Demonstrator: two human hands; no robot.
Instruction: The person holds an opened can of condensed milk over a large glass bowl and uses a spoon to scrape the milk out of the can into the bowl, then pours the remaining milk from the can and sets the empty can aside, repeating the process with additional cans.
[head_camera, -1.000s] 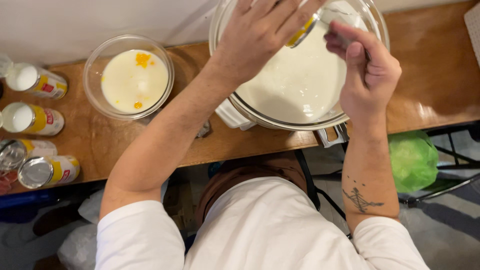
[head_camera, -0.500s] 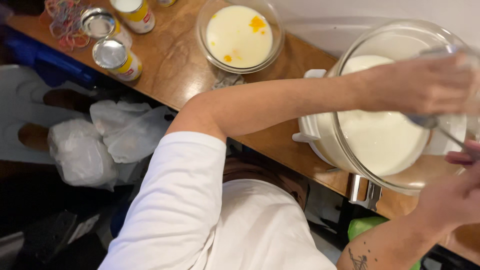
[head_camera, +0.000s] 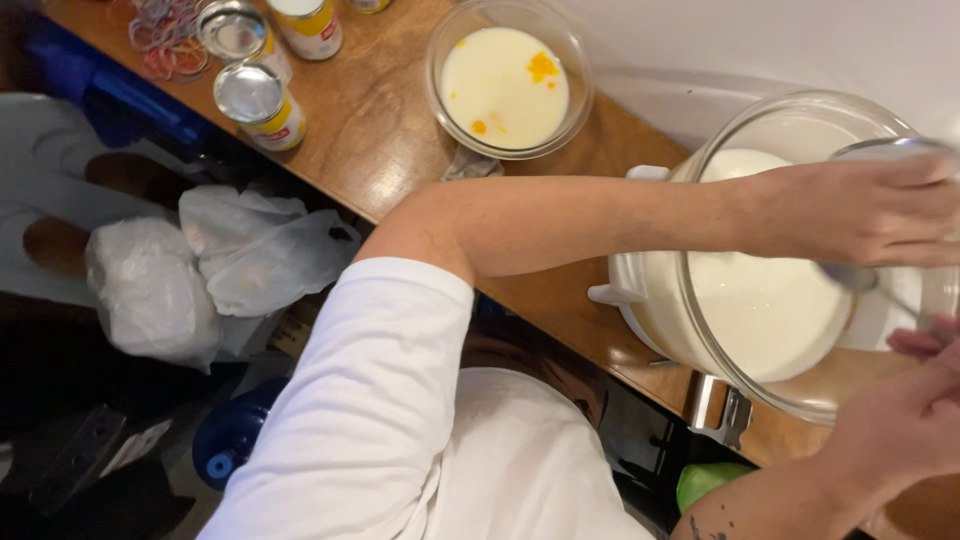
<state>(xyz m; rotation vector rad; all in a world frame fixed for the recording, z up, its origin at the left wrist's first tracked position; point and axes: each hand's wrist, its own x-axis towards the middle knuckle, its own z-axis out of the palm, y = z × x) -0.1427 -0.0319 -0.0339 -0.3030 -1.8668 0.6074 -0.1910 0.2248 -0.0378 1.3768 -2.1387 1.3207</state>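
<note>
My left hand (head_camera: 860, 212) reaches across over a large glass bowl (head_camera: 700, 340) of white liquid and grips a tin can (head_camera: 890, 148), of which only the metal rim shows above the fingers. My right hand (head_camera: 905, 420) is at the bottom right edge, holding a metal spoon (head_camera: 852, 277) whose tip sits just under the can, above the liquid. The large bowl rests on a white appliance (head_camera: 625, 285) at the edge of the wooden counter (head_camera: 370, 130).
A smaller glass bowl (head_camera: 505, 85) with pale liquid and yellow spots stands further along the counter. Several open tin cans (head_camera: 255, 100) and coloured rubber bands (head_camera: 165, 30) lie at the far left. White plastic bags (head_camera: 200, 265) and a blue jug (head_camera: 225, 445) sit on the floor.
The view has swung from straight over the bowls to the left and down, so the large bowl now sits at the right edge. Both hands stay over it with can and spoon.
</note>
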